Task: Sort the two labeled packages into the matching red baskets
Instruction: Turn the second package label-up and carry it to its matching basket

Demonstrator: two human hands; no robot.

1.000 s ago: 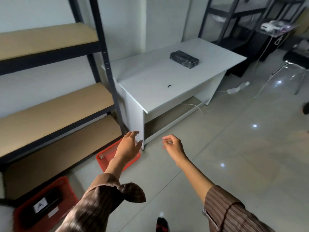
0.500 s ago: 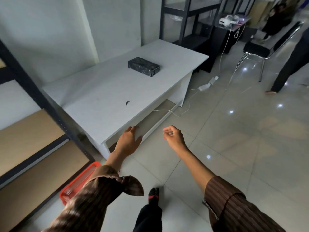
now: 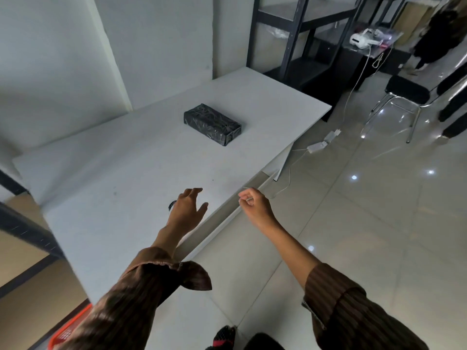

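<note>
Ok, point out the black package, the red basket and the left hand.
black package [image 3: 212,123], head view, top face.
red basket [image 3: 66,332], head view, rim at bottom left.
left hand [image 3: 186,209], head view, back of hand.

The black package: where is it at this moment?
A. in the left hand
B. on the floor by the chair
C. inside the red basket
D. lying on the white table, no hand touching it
D: the black package lies flat on the white table, well beyond both empty hands.

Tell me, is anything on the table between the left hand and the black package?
No. Only bare white table lies between the open left hand and the black wrapped package, apart from a small dark mark beside the hand.
</note>
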